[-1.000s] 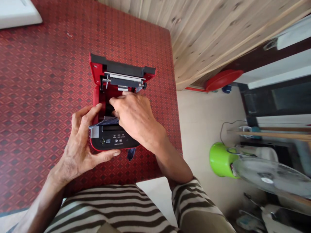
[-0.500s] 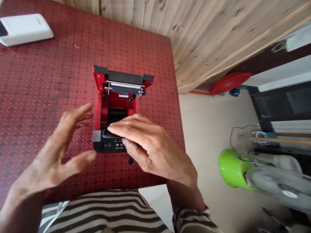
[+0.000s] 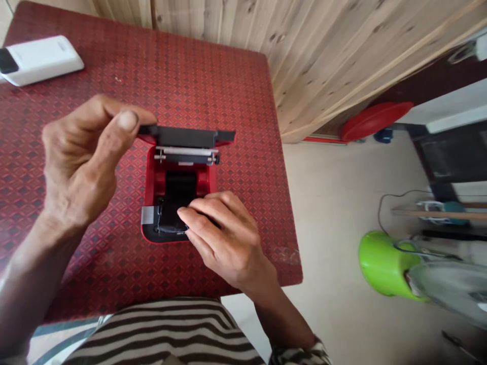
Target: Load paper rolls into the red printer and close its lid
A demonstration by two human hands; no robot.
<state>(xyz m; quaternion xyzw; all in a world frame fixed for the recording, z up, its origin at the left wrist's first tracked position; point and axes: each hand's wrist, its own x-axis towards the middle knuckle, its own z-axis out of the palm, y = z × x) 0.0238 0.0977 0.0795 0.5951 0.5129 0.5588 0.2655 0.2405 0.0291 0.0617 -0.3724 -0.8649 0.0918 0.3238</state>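
Note:
A small red and black printer (image 3: 147, 190) stands on the table with its lid (image 3: 186, 136) raised and leaning back over the body. My left hand (image 3: 85, 157) has its index finger and thumb closed at the lid's left corner. Inside the bay lies a black roll (image 3: 180, 180). From it a black strip (image 3: 173, 215) runs forward over the front panel and covers most of the buttons. The fingers of my right hand (image 3: 226, 238) are closed on the strip's right side near its front end; their tips are partly hidden.
A white device with a dark end (image 3: 45, 58) lies at the table's far left. The red patterned table (image 3: 243, 91) meets a wooden wall (image 3: 213, 25) at the back. On the floor to the right are a green bucket (image 3: 380, 263) and a fan (image 3: 449, 289).
My left hand has risen from beside the printer to the lid's corner. The lid tilts lower. My right hand has drawn the black strip forward over the front panel.

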